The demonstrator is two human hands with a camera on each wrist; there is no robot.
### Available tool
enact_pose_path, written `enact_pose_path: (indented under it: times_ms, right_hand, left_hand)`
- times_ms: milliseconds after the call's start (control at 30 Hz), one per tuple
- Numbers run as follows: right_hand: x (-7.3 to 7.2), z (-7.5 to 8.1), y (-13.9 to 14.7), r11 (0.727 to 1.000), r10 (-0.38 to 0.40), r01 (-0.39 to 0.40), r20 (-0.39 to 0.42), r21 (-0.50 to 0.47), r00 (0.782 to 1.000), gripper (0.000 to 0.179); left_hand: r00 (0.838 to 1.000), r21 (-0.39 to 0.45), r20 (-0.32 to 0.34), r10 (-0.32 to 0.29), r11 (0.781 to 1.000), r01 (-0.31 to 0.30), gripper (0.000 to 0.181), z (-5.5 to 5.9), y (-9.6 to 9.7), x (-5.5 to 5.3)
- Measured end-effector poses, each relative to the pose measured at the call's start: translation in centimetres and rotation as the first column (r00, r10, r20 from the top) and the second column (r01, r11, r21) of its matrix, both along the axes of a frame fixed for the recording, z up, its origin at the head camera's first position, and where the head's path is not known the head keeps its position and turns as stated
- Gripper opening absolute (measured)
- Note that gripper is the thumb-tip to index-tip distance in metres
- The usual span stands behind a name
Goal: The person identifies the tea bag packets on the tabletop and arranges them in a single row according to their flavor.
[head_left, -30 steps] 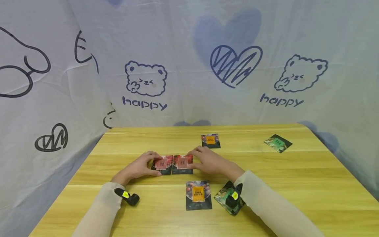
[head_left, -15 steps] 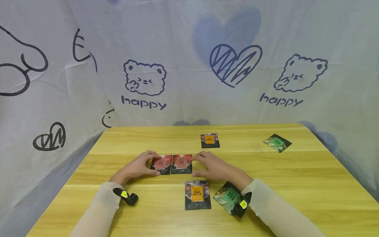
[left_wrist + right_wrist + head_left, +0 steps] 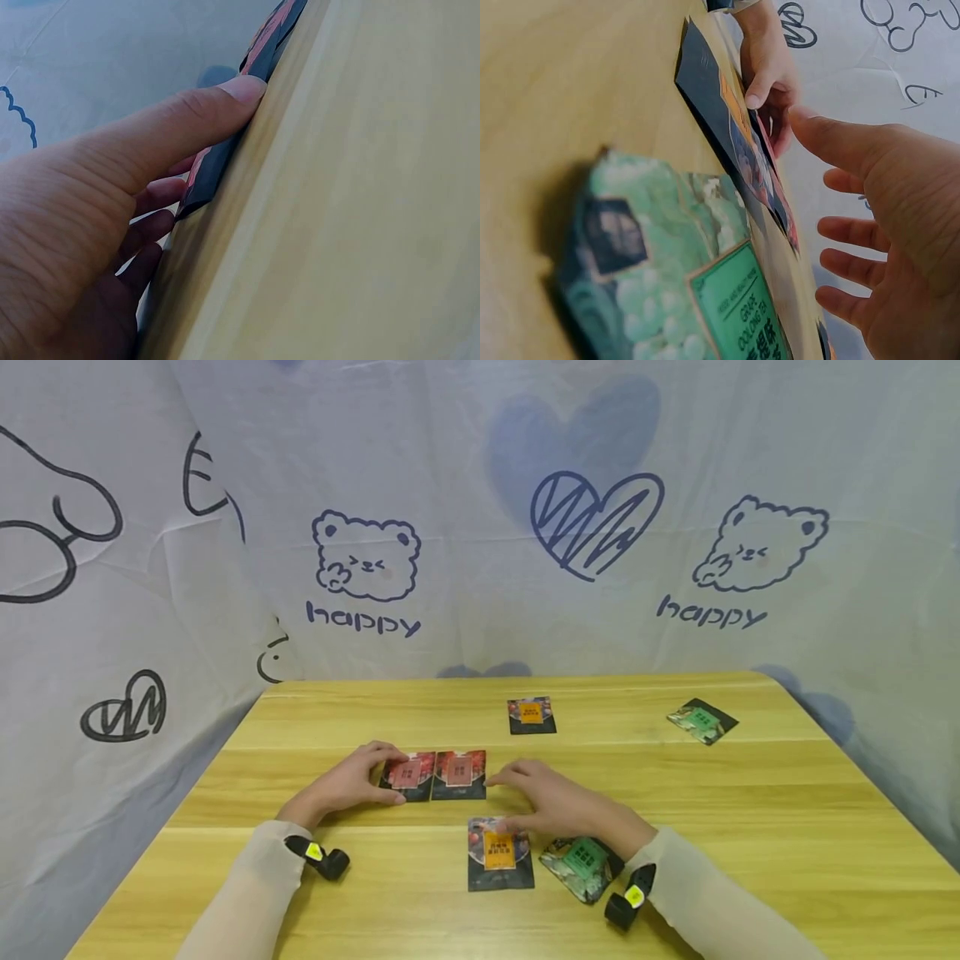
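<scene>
The left hand [image 3: 352,785] held the left red-and-black flat rectangular sachet [image 3: 408,775] down on the yellow wood-grain desk [image 3: 337,718], its thumb on the near edge and its fingers at the far left corner; spanning the sachet this way probably kept it from sliding or turning. The right red-and-black flat rectangular sachet [image 3: 460,774] lay edge to edge with it, both labels facing up and reading the same way, so the steadied one seemed to serve as a guide for the other's alignment. The right hand [image 3: 555,797] grasped nothing: its fingers were loose and spread, the index tip beside that second sachet's right edge, though whether it touched could not be told. Its thumb passed above the top of the near orange-labelled black sachet [image 3: 501,864], which sat squarely facing the person, perhaps so its print could be read. Just right of that, under the right forearm, the near green-labelled glossy sachet [image 3: 585,864] lay askew, as though given less care. Farther back, the far orange-labelled dark sachet [image 3: 531,716] and the far green-labelled sachet [image 3: 703,721], the latter turned at an angle, rested well apart, leaving the hands room around the red pair.
</scene>
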State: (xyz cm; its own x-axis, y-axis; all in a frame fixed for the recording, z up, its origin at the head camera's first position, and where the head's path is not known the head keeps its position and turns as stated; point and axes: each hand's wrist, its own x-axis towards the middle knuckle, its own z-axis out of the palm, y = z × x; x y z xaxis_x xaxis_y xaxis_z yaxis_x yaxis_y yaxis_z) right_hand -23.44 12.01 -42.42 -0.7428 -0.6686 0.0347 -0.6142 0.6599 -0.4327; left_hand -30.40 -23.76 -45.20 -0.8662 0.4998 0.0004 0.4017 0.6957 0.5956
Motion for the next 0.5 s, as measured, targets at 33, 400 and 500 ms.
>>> enact_pose_path:
  times_ms: [33,400,500]
  right_hand:
    - [0.1,0.0,0.0,1.0,0.005,-0.005,0.007,-0.005,1.0,0.065]
    - [1.0,0.0,0.1,0.995,0.103,-0.102,0.072,-0.021,0.992,0.072]
    - [1.2,-0.1,0.0,0.993,0.117,-0.116,0.083,-0.02,0.99,0.073]
  left_hand:
    - [1.0,0.001,0.0,0.0,1.0,0.0,0.072,0.0,0.0,0.0]
    - [1.0,0.014,-0.005,-0.008,1.0,0.008,0.072,0.0,0.2,0.0]
    - [1.0,0.014,-0.004,-0.008,1.0,0.008,0.073,0.1,0.2,0.1]
